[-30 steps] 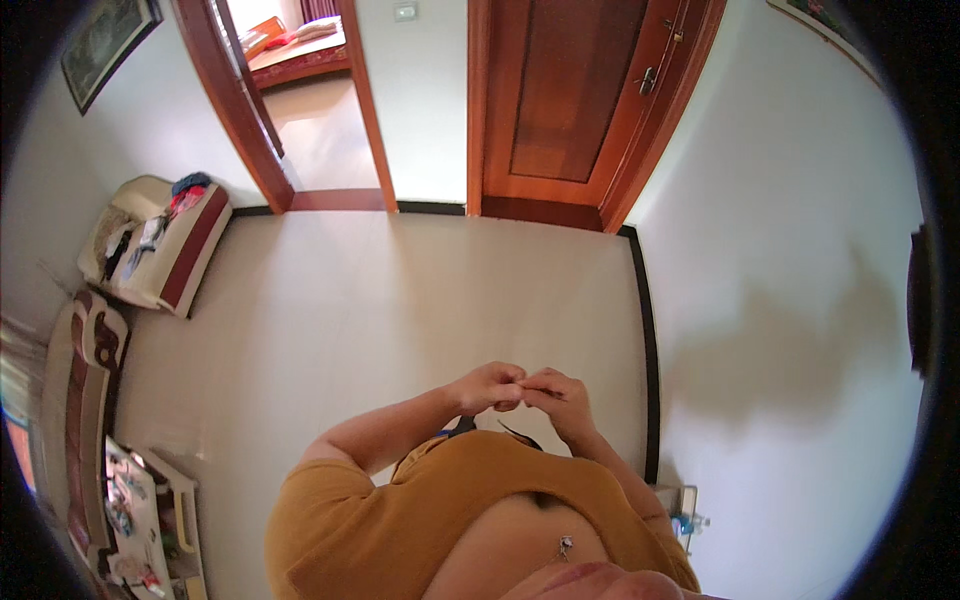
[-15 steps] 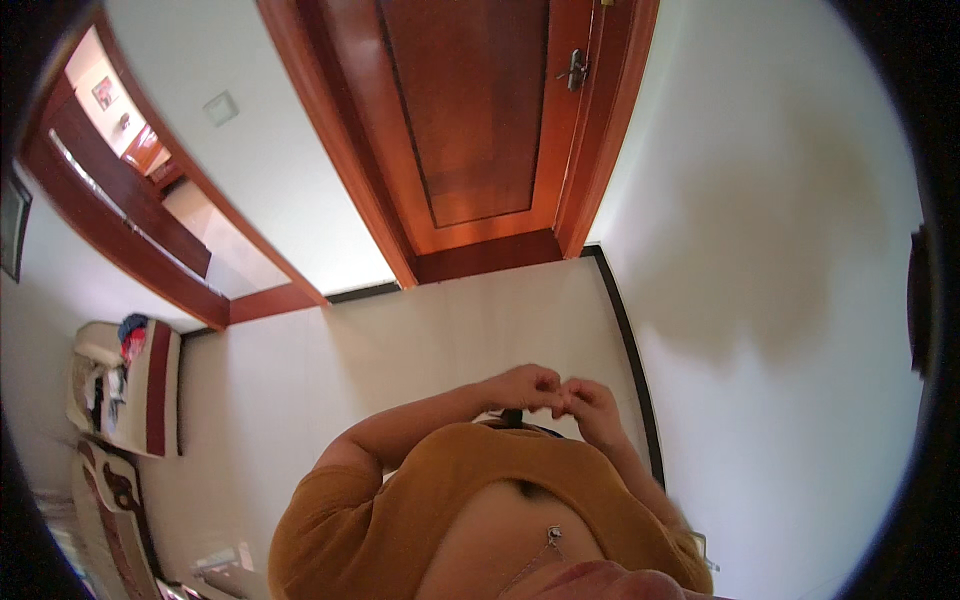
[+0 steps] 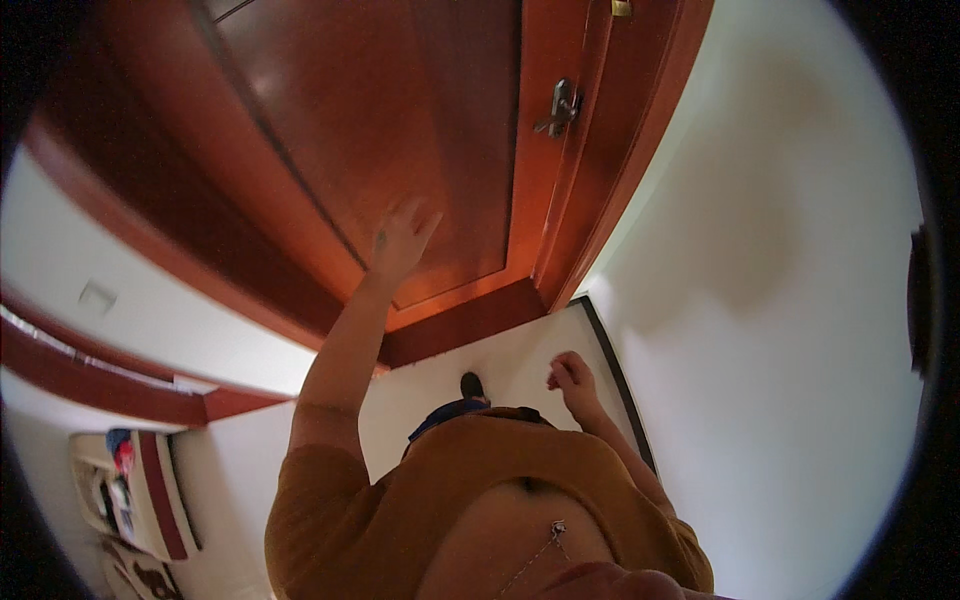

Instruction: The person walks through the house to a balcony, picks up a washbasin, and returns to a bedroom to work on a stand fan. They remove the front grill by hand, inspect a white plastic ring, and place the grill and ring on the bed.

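My left hand [image 3: 405, 240] is raised in front of a reddish-brown wooden door [image 3: 465, 130]. Motion blurs it somewhat, but its fingers look apart and nothing shows in it. Whether it touches the door panel I cannot tell. The dark metal door handle [image 3: 560, 108] sits up and to the right of that hand, with a gap between them. Lower down, in front of my body on the right, my right hand [image 3: 573, 383] has its fingers curled in. What they hold, if anything, is hidden.
A white wall [image 3: 750, 330] runs along the right, with a dark baseboard [image 3: 615, 370] below. At the door's foot lies a wooden threshold [image 3: 465, 325]. A light switch [image 3: 97, 297] is on the left wall. A cream and maroon sofa [image 3: 165, 495] with clothes stands at lower left.
My two hands, together before, have parted. The left has reached up and forward toward the door; the right stays low. The door appears nearer, and a dark shoe now shows below me.
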`<control>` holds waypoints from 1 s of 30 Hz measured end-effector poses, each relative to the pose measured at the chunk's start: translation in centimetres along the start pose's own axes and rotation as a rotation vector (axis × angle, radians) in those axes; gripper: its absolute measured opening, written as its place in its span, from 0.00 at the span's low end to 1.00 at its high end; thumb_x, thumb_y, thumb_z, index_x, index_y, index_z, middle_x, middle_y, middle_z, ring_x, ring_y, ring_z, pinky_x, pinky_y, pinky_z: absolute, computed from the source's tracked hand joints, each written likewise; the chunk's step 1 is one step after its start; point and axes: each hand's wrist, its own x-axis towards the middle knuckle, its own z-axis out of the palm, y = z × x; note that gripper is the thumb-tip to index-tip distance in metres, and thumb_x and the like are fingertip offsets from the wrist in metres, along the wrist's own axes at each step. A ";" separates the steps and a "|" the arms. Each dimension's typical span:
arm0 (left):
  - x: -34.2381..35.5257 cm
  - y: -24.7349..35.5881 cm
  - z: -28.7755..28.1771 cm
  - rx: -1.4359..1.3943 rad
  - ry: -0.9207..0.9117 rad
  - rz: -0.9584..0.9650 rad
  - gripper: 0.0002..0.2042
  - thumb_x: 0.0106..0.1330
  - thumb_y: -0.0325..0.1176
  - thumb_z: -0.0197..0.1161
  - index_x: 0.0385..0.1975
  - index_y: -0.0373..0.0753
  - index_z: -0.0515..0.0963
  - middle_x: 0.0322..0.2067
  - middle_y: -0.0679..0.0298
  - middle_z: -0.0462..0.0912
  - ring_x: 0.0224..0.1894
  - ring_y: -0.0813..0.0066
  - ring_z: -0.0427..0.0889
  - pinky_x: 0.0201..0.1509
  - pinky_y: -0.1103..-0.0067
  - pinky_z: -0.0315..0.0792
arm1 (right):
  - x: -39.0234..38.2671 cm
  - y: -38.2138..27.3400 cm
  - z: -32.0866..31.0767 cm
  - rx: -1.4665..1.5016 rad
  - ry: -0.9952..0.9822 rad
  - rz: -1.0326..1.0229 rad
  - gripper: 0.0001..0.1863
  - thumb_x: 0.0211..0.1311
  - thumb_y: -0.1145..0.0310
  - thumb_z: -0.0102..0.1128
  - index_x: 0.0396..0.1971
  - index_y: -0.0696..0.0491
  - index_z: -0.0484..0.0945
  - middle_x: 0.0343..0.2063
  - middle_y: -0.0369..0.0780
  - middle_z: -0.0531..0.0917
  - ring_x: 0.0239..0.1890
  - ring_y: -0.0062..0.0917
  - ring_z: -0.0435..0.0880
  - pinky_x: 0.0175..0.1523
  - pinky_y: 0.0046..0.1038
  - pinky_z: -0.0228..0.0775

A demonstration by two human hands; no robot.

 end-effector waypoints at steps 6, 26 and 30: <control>22.3 -0.3 10.7 0.352 0.133 0.690 0.14 0.58 0.39 0.54 0.41 0.41 0.73 0.51 0.61 0.66 0.56 0.63 0.61 0.60 0.66 0.53 | 10.0 1.5 -6.0 -0.039 0.497 0.138 0.07 0.60 0.67 0.48 0.29 0.54 0.67 0.20 0.35 0.70 0.22 0.20 0.72 0.28 0.24 0.67; 28.4 -2.9 21.7 0.543 0.359 0.561 0.09 0.55 0.36 0.55 0.35 0.44 0.73 0.47 0.65 0.72 0.52 0.66 0.67 0.61 0.64 0.47 | 45.4 -1.7 -12.1 -0.506 0.138 0.013 0.11 0.54 0.64 0.52 0.30 0.57 0.73 0.26 0.42 0.77 0.26 0.25 0.77 0.33 0.26 0.68; 27.6 1.6 26.8 0.255 0.040 0.492 0.19 0.53 0.37 0.56 0.45 0.38 0.68 0.47 0.56 0.70 0.50 0.61 0.68 0.58 0.61 0.52 | 49.6 -1.1 -11.9 -0.119 0.113 0.049 0.11 0.56 0.65 0.50 0.30 0.59 0.72 0.19 0.37 0.75 0.20 0.18 0.74 0.27 0.20 0.68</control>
